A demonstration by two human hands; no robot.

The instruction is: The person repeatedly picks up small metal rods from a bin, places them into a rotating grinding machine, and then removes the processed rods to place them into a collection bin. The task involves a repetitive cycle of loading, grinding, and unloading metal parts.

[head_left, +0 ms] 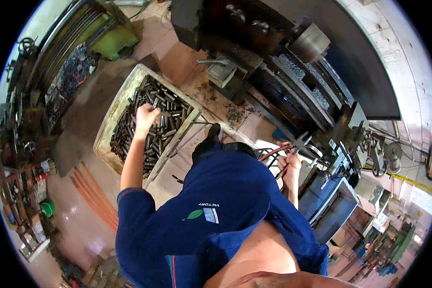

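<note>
The left hand (148, 116) is reaching over a pale, worn bin (111, 126), its fingers curling down among the heaped metal pieces (170, 98). Dark and shiny, mostly short and rod-like, these pieces are lying in a jumble all around that hand; one is showing just beside the thumb, but I cannot tell whether the fingers are grasping anything.

The right hand (290, 162) is working well apart from the left — its fingers are closing around one arm of a spoked metal handle (301, 141) on the machine (293, 91). A reddish, slender thing (275, 150) is running just to the left of this hand. The machine is stretching away ahead of it, while a blue tray (351, 188) is sitting nearer the body and to its right.

Between the hands, a dark shoe (213, 134) is showing. Behind the left hand, copper-coloured strips (95, 194) are lying on the floor (77, 218).
</note>
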